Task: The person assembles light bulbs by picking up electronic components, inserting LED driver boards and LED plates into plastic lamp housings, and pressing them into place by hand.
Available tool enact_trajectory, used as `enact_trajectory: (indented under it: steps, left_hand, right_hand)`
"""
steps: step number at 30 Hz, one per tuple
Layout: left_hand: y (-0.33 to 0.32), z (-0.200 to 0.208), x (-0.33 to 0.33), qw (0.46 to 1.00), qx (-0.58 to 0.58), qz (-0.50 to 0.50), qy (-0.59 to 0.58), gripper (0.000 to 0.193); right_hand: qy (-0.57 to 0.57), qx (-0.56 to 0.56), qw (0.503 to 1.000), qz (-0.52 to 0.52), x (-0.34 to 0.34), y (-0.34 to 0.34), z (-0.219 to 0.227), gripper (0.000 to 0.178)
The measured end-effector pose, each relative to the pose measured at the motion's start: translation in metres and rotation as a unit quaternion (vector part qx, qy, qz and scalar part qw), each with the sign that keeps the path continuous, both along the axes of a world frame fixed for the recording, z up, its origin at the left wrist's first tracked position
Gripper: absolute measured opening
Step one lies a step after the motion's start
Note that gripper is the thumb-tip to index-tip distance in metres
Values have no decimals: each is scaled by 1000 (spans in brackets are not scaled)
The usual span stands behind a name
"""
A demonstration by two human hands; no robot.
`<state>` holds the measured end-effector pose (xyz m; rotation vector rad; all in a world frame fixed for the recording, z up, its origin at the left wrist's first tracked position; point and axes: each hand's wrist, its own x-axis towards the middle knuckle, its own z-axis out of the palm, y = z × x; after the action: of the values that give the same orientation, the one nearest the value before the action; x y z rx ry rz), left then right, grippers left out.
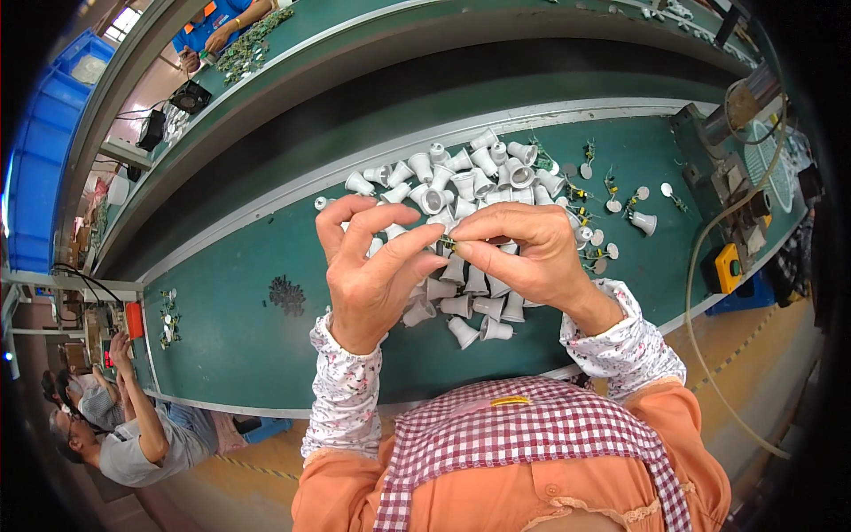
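Observation:
Above the pile of white cup-shaped plastic housings (464, 332), my two hands meet at the fingertips. Pinched between thumb and forefinger of my left hand (372, 270) is one end of a small circuit board with components (448, 242). My right hand (527, 253) pinches the same piece from the other side. The fingers hide most of the board. To the right of the pile lie several loose circuit boards with round pale discs (613, 205). A heap of tiny black parts (285, 295) sits on the green bench left of my left hand.
At the right end stands a metal bench machine (705, 168) with a yellow switch box (728, 269) and a hanging hose (691, 306). More small boards (169, 317) lie at the far left. A raised shelf (372, 66) runs behind. Other people work nearby.

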<state>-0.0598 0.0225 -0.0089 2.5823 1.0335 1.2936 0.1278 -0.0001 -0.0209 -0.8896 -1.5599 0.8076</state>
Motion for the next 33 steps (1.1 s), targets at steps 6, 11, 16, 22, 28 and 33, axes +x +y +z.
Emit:
enact_trajectory:
  steps: [6,11,16,22,28,33]
  left_hand:
    - [-1,2,3,1000,15,3,-2,33]
    - [1,5,3,997,-67,-43,-4,29]
    - [3,-11,-1,981,-153,-27,-113,22]
    - [-2,-1,18,966,-188,13,-178,31]
    - [1,-8,18,994,-79,-55,-52,28]
    - [1,-9,21,993,-71,-55,-73,23]
  right_hand:
    - [-3,2,1000,0,0,2,2,9]
    - [28,-81,996,34,0,-1,-1,17]
    - [95,-188,977,33,10,-4,-3,16]
    - [125,-244,961,42,12,-3,-2,15]
    - [154,-253,954,54,10,-4,3,16]
    - [166,-246,954,44,12,-5,0,16]
